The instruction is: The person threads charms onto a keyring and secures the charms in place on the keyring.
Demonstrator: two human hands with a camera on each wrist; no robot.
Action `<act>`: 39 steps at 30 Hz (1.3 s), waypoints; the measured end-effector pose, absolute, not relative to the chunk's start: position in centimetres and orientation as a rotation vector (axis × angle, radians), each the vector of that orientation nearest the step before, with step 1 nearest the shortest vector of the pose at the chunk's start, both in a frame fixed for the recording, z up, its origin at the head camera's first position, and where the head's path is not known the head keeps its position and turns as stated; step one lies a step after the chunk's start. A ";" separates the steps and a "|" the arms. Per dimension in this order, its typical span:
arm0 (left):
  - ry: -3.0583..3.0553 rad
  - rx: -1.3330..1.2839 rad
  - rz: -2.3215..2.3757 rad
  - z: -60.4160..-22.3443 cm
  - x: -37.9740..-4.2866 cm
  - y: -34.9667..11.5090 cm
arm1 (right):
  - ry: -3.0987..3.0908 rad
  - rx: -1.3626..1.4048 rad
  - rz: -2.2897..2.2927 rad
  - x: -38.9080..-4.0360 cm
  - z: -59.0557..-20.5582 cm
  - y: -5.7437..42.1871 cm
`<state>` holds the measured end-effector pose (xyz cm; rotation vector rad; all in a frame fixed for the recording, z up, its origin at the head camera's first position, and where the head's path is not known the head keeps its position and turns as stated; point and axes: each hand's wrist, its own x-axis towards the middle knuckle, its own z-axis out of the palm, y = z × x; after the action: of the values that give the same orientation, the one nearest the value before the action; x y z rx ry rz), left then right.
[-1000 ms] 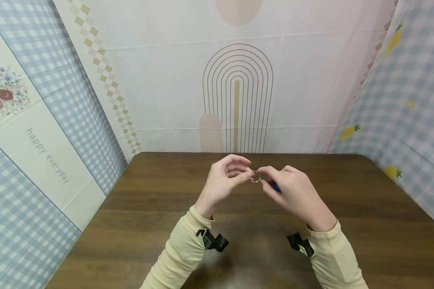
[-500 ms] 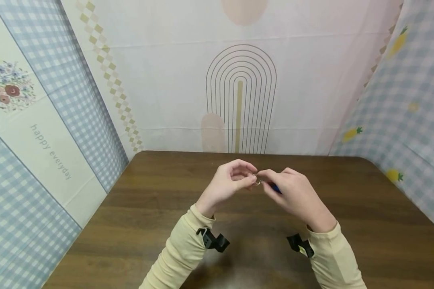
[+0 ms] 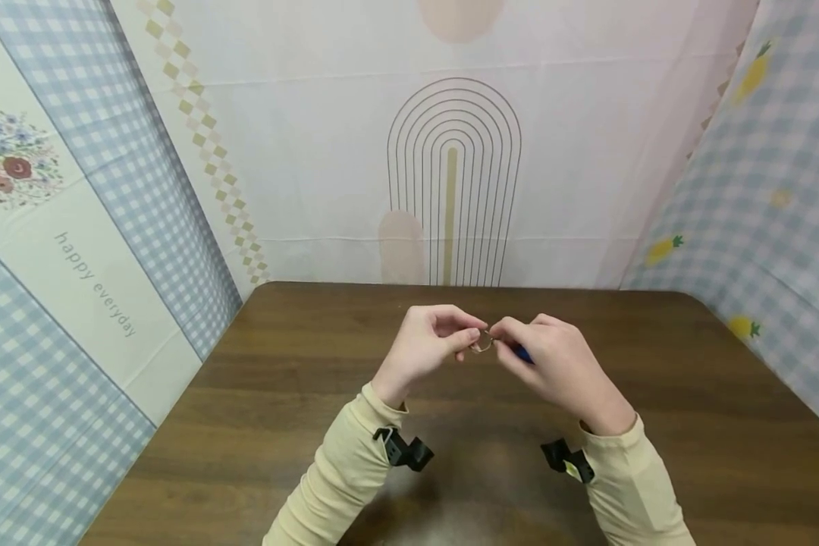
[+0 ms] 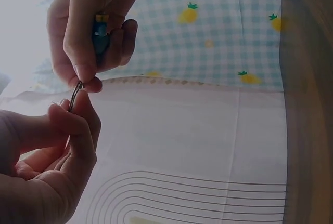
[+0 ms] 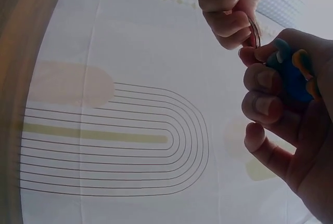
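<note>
Lowering left hand [image 3: 423, 345] slightly since earlier frame; pinching metal ring [image 4: 74, 96] with it above tabletop [image 3: 280, 364], clamping right hand [image 3: 556, 364] on ring's edge and blue charm [image 5: 298, 86]. Probably handling light, stiff; best gripping by rim.

Blue trinket [image 5: 295, 84] in right hand [image 5: 291, 128]

Cream sleeves [image 3: 346, 464], black wrist mounts [image 3: 397, 449], possibly plastic.
</note>
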<state>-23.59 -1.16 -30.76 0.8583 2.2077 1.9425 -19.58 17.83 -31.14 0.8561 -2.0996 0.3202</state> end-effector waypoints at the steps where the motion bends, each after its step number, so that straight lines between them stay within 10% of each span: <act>1: 2.213 0.859 1.925 -30.7 -23.6 -1.1 | -2.099 0.857 0.322 -19.6 -31.1 17.8; 39: 2.047 0.847 2.042 -30.2 -23.2 -0.7 | -2.142 0.716 0.458 -19.2 -30.1 18.5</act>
<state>-23.21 -0.70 -30.24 0.8470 2.0469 2.0419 -19.23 18.53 -30.08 0.7161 -2.1415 0.4582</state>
